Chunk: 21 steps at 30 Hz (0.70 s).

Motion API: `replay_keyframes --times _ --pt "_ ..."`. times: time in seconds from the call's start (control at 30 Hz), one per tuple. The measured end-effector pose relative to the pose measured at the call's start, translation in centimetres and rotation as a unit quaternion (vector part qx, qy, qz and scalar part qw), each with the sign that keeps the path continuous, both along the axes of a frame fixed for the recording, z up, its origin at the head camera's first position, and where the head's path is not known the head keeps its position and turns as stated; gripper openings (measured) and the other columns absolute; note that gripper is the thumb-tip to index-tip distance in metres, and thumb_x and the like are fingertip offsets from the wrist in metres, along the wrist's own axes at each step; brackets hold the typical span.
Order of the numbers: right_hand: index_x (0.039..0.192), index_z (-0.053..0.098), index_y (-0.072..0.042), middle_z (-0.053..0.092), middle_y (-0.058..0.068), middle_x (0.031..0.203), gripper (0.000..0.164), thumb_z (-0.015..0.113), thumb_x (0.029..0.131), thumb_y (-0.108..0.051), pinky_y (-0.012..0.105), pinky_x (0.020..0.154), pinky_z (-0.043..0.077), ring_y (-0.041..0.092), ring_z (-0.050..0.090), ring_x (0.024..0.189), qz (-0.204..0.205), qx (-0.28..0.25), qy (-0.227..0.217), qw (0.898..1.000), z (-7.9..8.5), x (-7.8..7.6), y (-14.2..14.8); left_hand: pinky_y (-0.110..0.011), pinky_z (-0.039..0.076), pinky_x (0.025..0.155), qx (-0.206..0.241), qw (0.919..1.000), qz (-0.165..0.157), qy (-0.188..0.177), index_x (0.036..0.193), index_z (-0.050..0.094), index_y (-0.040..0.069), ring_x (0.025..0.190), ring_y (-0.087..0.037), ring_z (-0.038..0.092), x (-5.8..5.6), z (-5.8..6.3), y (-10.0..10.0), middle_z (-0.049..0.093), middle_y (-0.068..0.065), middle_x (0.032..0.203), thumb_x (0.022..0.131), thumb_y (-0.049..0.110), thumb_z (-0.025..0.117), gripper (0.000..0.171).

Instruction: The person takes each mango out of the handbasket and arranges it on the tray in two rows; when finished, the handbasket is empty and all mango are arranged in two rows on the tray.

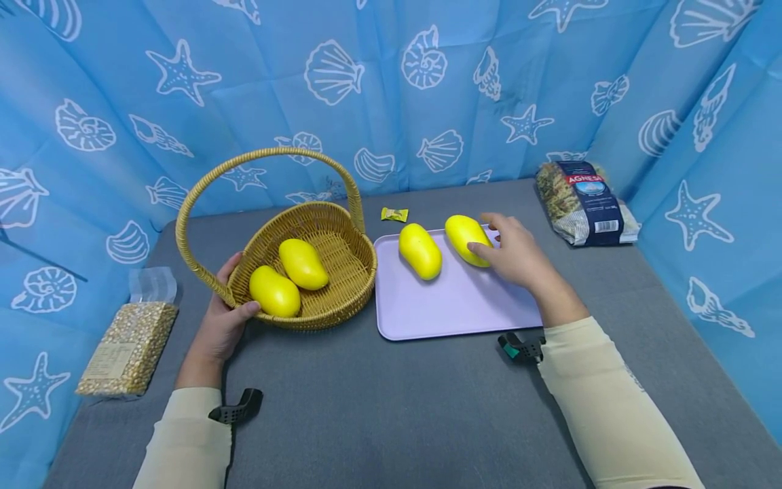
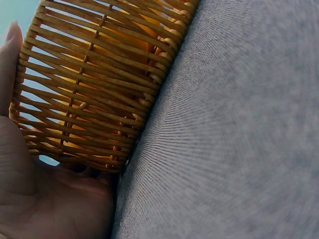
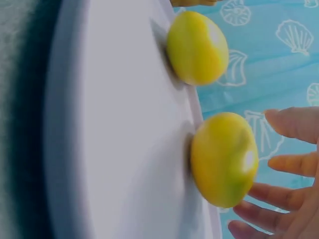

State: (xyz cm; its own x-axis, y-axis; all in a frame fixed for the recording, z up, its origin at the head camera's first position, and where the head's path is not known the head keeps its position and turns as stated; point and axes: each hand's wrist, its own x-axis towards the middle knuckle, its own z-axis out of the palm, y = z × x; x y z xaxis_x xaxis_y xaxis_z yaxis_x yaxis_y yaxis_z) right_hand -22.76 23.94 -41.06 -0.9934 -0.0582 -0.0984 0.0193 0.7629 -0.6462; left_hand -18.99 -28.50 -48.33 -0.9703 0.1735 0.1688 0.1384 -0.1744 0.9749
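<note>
A wicker basket (image 1: 342, 299) with a tall arched handle stands at centre left, one yellow mango (image 1: 275, 292) and another mango (image 1: 303, 264) inside it. My left hand (image 1: 222, 326) grips its left side, thumb over the rim; in the left wrist view the palm lies close against the woven wall (image 2: 94, 84). On the lilac tray (image 1: 427, 312) are two more mangoes, a left one (image 1: 420, 251) and a right one (image 1: 467, 239). My right hand (image 1: 516, 251) reaches round the right mango with spread fingers. The right wrist view shows thumb and fingers beside that mango (image 3: 224, 159), not closed on it.
A small yellow wrapped packet (image 1: 394, 214) lies behind the tray. At the back right is a bag of pasta (image 1: 583, 204); a clear bag of pale kernels (image 1: 128, 350) lies at the far left. A blue shell-patterned curtain (image 1: 391, 95) borders the grey table (image 1: 379, 414).
</note>
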Motion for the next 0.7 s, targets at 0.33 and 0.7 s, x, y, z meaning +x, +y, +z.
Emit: replay_keyframes --times 0.33,0.7 --pt "0.166 0.040 -0.004 0.046 0.027 0.154 0.071 0.068 0.109 -0.035 0.067 0.111 0.041 0.049 0.045 0.142 0.014 -0.041 0.060 0.997 2.1 1.0 0.4 -0.028 0.037 0.115 0.003 1.0000 -0.002 0.002 0.174 0.023 0.020 0.150 -0.026 0.038 0.0 0.0 -0.1 0.026 -0.020 0.174 0.102 -0.011 0.065 0.089" --pt "0.163 0.046 -0.005 0.051 0.021 0.156 0.065 0.063 0.112 -0.041 0.064 0.113 0.041 0.044 0.050 0.141 0.026 -0.123 0.148 0.981 4.7 2.8 -0.5 -0.028 0.038 0.115 0.001 0.9999 -0.003 0.011 0.174 0.024 0.020 0.149 -0.027 0.039 -0.1 -0.2 -0.2 0.027 -0.021 0.173 0.101 -0.013 0.064 0.089"
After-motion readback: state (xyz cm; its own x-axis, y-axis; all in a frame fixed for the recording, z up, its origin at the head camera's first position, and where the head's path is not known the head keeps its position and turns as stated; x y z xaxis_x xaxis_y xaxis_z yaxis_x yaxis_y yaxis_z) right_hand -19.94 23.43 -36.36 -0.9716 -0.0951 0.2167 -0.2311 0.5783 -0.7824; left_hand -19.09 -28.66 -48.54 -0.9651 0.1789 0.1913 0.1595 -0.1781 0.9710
